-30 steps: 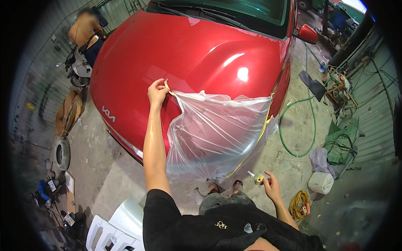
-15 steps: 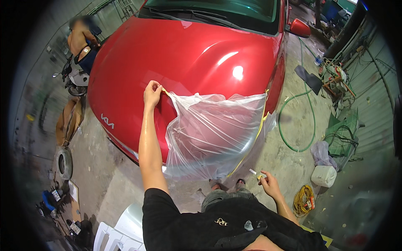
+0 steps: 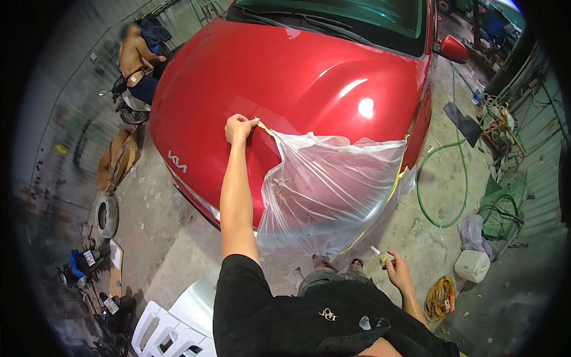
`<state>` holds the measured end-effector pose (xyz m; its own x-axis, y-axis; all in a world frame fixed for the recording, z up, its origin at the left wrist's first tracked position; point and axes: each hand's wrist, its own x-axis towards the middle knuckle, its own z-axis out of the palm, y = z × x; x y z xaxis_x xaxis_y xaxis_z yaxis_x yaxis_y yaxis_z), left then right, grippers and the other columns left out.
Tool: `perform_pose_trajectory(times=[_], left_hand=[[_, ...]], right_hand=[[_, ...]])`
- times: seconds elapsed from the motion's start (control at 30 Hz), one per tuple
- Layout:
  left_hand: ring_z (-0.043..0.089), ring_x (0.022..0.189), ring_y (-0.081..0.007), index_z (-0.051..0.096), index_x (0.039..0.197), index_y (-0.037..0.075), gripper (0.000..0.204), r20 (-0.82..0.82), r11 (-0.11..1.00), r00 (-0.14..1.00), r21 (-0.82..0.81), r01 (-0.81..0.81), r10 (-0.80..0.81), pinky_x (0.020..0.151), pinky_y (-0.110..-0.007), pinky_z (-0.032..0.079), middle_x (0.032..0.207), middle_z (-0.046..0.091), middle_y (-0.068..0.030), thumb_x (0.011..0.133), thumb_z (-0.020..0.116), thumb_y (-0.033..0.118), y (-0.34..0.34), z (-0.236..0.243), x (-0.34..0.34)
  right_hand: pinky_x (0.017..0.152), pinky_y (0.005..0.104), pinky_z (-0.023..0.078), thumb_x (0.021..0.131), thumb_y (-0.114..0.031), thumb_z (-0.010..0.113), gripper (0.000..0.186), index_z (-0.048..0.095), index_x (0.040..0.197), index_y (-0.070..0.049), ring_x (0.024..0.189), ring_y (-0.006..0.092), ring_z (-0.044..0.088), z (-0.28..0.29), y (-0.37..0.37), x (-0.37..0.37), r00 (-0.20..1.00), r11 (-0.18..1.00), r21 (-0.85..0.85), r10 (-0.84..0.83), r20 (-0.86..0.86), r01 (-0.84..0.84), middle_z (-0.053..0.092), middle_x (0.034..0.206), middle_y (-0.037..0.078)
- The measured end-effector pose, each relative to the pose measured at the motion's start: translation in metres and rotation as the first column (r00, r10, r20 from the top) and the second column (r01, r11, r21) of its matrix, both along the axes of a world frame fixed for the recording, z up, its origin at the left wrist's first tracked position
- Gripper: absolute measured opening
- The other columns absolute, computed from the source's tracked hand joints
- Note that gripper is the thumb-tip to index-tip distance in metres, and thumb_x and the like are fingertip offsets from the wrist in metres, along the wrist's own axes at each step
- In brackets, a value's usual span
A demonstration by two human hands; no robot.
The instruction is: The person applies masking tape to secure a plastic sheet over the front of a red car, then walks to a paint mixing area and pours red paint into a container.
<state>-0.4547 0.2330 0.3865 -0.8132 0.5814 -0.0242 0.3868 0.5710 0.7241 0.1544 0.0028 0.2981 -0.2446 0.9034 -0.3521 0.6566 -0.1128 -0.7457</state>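
My left hand (image 3: 239, 127) reaches over the red car hood (image 3: 285, 77) and pinches the end of a strip of yellow masking tape (image 3: 266, 128). That strip runs into the upper left corner of a clear plastic sheet (image 3: 330, 190) draped over the hood's front corner. More yellow tape edges the sheet's right side. Low at my right, my right hand (image 3: 398, 271) is closed on a small yellowish thing, perhaps a tape roll, partly hidden by the fingers. A small white piece (image 3: 375, 250) shows just beside it.
A white plastic chair (image 3: 172, 324) stands at lower left. A tire (image 3: 107, 216) and cardboard (image 3: 119, 157) lie left of the car. Another person (image 3: 135, 59) sits by a motorbike at the far left. Right of the car are a green hose (image 3: 419, 187), a white jug (image 3: 473, 265) and a coiled yellow cord (image 3: 439, 297).
The whole view has shifted, so the car appears farther right. My left hand still pinches the tape, its wrist turned somewhat. The other person's torso has turned. My right hand stays low.
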Motion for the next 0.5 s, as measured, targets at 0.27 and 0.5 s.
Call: perform_pose_trajectory(times=[0.27, 0.5], left_hand=[[0.061, 0.063, -0.0134, 0.066, 0.077, 0.002, 0.024, -0.126, 0.807, 0.992, 0.588, 0.054, 0.025, 0.062, -0.030, 0.050, 0.069, 0.066, -0.0040, 0.084, 0.077, 0.022, -0.027, -0.022, 0.021], [0.062, 0.087, -0.0243, 0.066, 0.093, 0.004, 0.014, -0.352, 0.656, 0.757, 0.380, 0.653, -0.550, 0.076, -0.036, 0.049, 0.098, 0.065, -0.0096, 0.082, 0.074, 0.007, -0.210, -0.064, 0.230]], right_hand=[[0.065, 0.0330, 0.052, 0.094, -0.014, 0.060, 0.035, 0.057, 0.127, -0.001, 0.072, 0.0210, 0.070, -0.013, 0.001, -0.003, 0.994, 0.992, 0.107, -0.055, -0.090, 0.064, 0.070, 0.077, 0.015], [0.063, 0.0330, 0.048, 0.084, -0.003, 0.058, 0.046, 0.054, 0.130, -0.002, 0.071, 0.0209, 0.065, -0.050, -0.031, 0.021, 0.993, 0.966, 0.235, -0.092, -0.077, 0.108, 0.069, 0.083, 0.013]])
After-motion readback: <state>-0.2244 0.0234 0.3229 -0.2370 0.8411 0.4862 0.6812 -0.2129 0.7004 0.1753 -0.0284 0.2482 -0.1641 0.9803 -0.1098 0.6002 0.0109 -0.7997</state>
